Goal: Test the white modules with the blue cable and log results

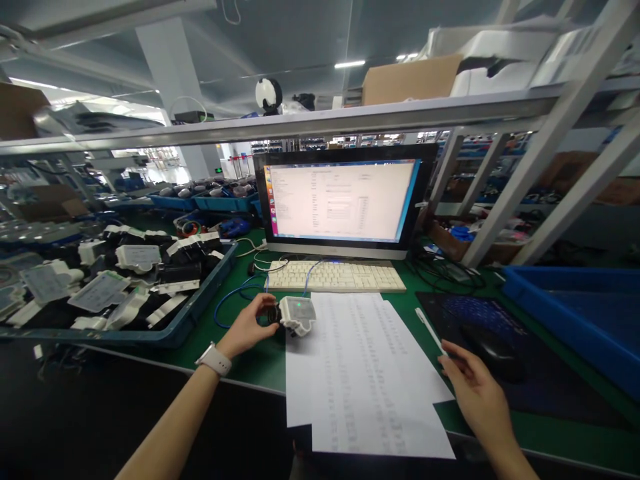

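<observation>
Near the centre of the frame, the person's left grip [249, 328] was narrow, with thumb and fingers closed on the black end of a white unit [299, 316]. The unit was over the upper left of the printed sheets [370, 380], its small green light lit; whether it rested on the paper could not be told. At right, the right grip [477, 387] was closed around a white pen [429, 329], which pointed up and left beside the sheets' right edge (which end was the tip was too small to tell).

Holding the unit well seemed to call for a light, steady pinch at the black end, leaving the white face and its light uncovered. The blue cable [220, 303] curved close to the left hand, so any turn of the wrist was best kept slow to avoid snagging it. The pen was probably best kept raised and loose in the fingers, clear of the mouse [493, 350] at lower right. A steady forearm also seemed wise, since the sheets overlapped unevenly on the green table [265, 363] and could have slid.
</observation>
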